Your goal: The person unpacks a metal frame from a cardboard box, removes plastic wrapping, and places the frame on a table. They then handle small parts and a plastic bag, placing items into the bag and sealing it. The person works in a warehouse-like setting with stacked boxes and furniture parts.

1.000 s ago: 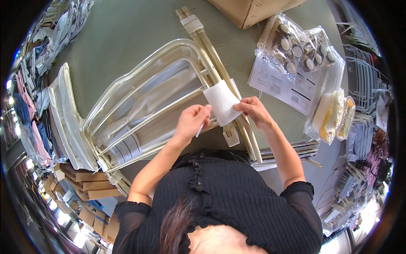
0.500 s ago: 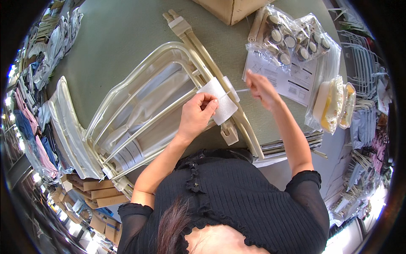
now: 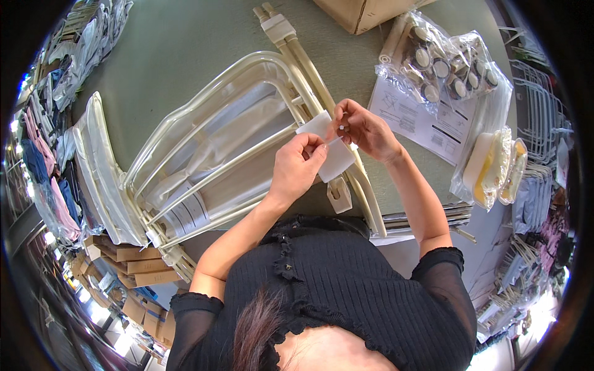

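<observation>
A folded cream metal-tube frame (image 3: pixel 210 176) with clear plastic film lies slanting across the table. A sheet of white foam (image 3: pixel 336 159) is wrapped around its tubes near me. Over this foam my left hand (image 3: pixel 298 166) is closed, thumb and forefinger pinched at a thin white tie (image 3: pixel 337 137). Just right of it, my right hand (image 3: pixel 369 133) has its fingers curled together on the tie's other part, where a small white end shows. The fingertips of both hands nearly meet. Part of the tie is hidden by the fingers.
A printed sheet (image 3: pixel 427 120) lies to the right under clear bags of round-capped parts (image 3: pixel 433 65). Nearer are plastic-wrapped cream and yellow pieces (image 3: pixel 492 167). A cardboard box (image 3: pixel 359 12) sits at the far edge. Plastic-covered garments (image 3: pixel 49 154) and stacked cartons (image 3: pixel 142 266) stand left.
My right hand has come left and in from the side, now close to my left hand over the foam. My left hand has shifted slightly right. The view has shifted a little.
</observation>
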